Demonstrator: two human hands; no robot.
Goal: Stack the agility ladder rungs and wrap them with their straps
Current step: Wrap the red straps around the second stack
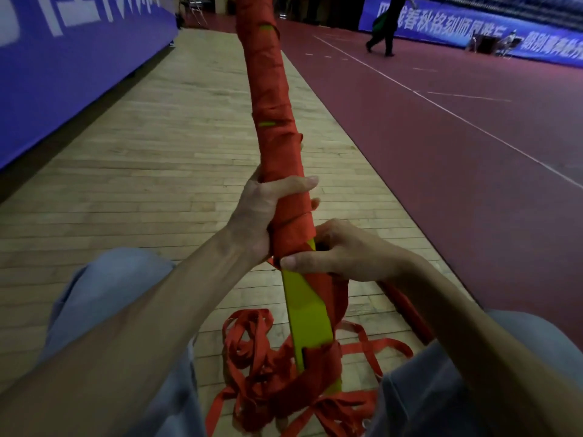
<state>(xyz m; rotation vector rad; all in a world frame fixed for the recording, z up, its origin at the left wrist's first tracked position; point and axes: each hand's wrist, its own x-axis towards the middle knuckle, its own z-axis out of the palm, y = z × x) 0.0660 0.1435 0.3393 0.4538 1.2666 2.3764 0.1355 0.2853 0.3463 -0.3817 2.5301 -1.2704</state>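
Rungs (307,313), stacked stiff w/ limp red strap (271,99) wound over most, stand upright btwn the knees: left hand (268,212) fisted round the wrapped part, right hand (340,253) just below pinching strap; grip there, prob light.

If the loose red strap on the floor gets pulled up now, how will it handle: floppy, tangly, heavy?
Likely floppy: the loose red strap lies in limp loops and folds on the wooden floor. Probably prone to snagging, since its loops cross each other around the yellow rungs. It looks thin and flat, so probably light. The left hand and right hand grip the wrapped bundle.
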